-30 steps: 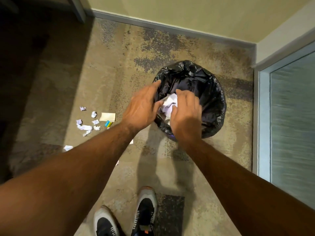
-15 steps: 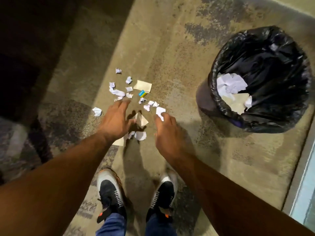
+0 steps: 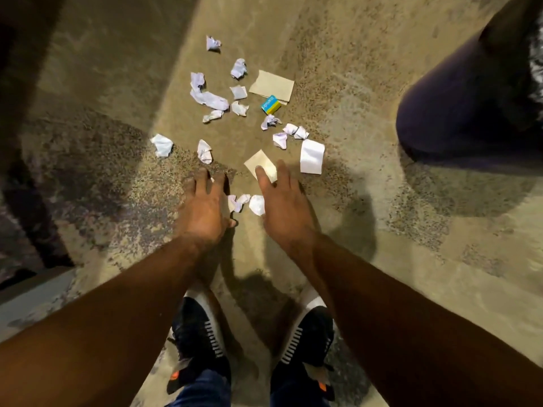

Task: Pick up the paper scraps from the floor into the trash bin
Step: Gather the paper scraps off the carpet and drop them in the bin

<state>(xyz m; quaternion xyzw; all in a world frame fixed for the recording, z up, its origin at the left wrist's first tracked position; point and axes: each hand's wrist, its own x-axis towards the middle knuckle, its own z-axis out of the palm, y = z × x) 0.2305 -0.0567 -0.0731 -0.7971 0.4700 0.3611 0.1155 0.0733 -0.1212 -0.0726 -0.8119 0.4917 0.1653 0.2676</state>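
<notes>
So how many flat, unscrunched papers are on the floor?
3: a tan sheet beside the blue-and-yellow box, a tan piece at the fingertips of the right hand, a white rectangle right of it. The left hand may hide more.

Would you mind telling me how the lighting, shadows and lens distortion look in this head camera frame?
Head view: warm light falls on the paper scraps; the frame's left side is deep shadow; the left hand and right hand cast soft shadows on the floor; wide-angle stretch enlarges the forearms; the trash bin is dim and cropped.

Bin (image 3: 458,113): cut off by right edge, opening out of view. Tan slip (image 3: 260,167): near corner covered by right hand (image 3: 282,207). Box (image 3: 271,104): print too small to read.
</notes>
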